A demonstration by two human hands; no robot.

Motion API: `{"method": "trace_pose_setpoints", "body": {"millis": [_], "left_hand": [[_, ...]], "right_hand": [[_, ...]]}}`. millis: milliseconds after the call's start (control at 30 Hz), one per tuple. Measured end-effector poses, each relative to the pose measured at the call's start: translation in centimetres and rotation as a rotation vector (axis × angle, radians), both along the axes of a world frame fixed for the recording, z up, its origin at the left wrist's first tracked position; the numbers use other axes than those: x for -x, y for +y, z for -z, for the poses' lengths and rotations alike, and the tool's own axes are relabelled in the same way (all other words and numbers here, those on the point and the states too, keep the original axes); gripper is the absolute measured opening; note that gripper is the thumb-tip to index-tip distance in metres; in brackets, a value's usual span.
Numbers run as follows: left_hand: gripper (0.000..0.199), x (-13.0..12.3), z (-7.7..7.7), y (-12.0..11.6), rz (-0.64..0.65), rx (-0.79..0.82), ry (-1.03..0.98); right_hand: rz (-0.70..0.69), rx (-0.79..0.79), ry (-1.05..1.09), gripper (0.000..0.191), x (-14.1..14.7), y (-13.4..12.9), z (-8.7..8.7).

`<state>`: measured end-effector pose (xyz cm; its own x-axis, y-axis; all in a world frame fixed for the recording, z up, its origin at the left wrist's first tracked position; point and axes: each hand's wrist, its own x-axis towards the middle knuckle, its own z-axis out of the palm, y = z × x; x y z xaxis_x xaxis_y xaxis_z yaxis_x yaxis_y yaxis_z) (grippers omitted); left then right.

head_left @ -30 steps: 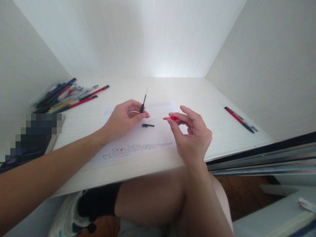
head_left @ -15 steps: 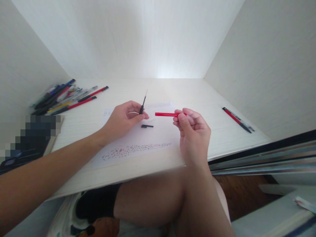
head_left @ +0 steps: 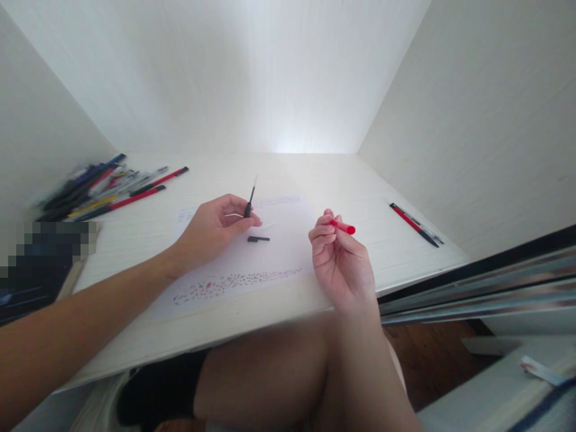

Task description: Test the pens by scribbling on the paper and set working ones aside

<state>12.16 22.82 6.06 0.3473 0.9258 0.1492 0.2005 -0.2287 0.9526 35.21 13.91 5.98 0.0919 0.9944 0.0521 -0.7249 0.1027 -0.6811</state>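
Note:
My left hand [head_left: 213, 228] pinches a black pen grip [head_left: 247, 209] with a thin refill [head_left: 252, 191] pointing up out of it. To the right, my right hand [head_left: 337, 255] is closed on a red pen barrel [head_left: 344, 227], whose open round end faces me and to the right. Below my left fingertips, a small black clip piece [head_left: 258, 239] lies on a white sheet of paper [head_left: 274, 258]. Dark and reddish handwriting covers the sheet's lower part, with fainter lines near its top. The two pen parts are held apart.
A pile of pens [head_left: 96, 186] lies at the back left of the white desk [head_left: 216, 324]. Near the right wall lie a red and black pen [head_left: 414, 225] and a clear one. A dark, partly pixelated object [head_left: 40, 270] sits at the left edge.
My right hand has turned, swinging the red barrel from pointing left to pointing right and toward me. My left hand keeps its hold. The whole view has shifted slightly.

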Motion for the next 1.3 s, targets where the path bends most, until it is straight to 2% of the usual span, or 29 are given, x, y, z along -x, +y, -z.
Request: {"method": "trace_pose_setpoints", "body": {"millis": [100, 300, 533, 700, 1133, 1300], "left_hand": [[0.026, 0.00, -0.04, 0.00, 0.004, 0.001, -0.003], [0.024, 0.03, -0.23, -0.19, -0.003, 0.006, 0.007], [0.022, 0.21, 0.46, 0.13, 0.019, 0.003, 0.017], [0.021, 0.09, 0.25, 0.05, 0.012, 0.014, 0.022], [0.016, -0.09, 0.33, -0.02, 0.046, 0.004, -0.024], [0.004, 0.05, 0.00, 0.29, 0.072, 0.005, -0.072]], "right_hand": [[-0.042, -0.006, 0.064, 0.015, -0.07, 0.00, 0.05], [0.004, -0.027, 0.013, 0.008, 0.06, -0.12, -0.14], [-0.024, 0.022, 0.133, 0.006, 0.32, -0.35, -0.47], [-0.079, 0.025, 0.254, 0.009, 0.42, -0.51, -0.78], [-0.003, 0.035, 0.130, 0.005, 0.08, -0.38, -0.13], [-0.009, 0.018, 0.143, 0.008, 0.19, -0.36, -0.34]]}}
